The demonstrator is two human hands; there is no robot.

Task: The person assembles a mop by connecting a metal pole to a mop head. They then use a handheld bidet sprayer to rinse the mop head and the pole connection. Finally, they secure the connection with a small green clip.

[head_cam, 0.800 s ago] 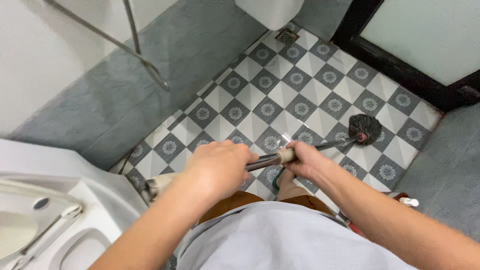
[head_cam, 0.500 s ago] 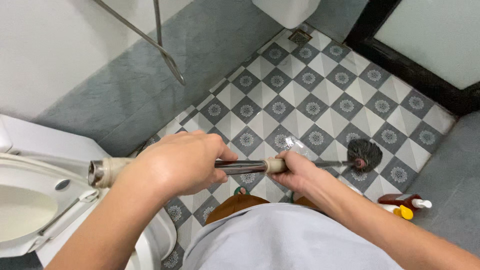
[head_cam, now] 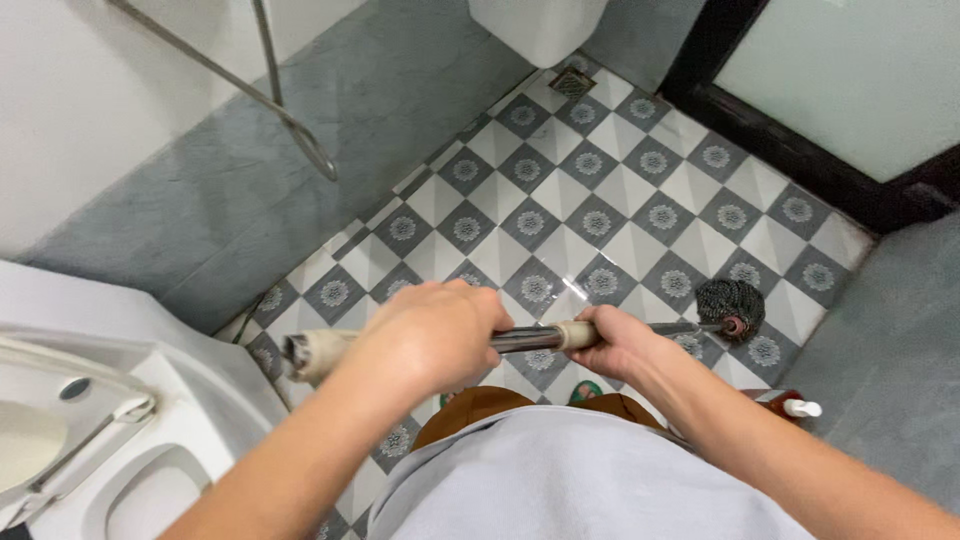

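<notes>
In the head view, your left hand (head_cam: 435, 335) and right hand (head_cam: 612, 340) are both wrapped tight around the mop handle (head_cam: 527, 339); the mop head (head_cam: 728, 303) sits past your right fingers on the tiled floor (head_cam: 560, 190). Looks light, stiff, probably slick metal, so grip the beige collar.

Both arms reach forward, left hand (head_cam: 430, 335) and right hand (head_cam: 612, 343) clenched.

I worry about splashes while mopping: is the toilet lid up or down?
Up. The toilet at lower left shows its open bowl and seat rim, uncovered, beside the left hand gripping the mop handle.
</notes>
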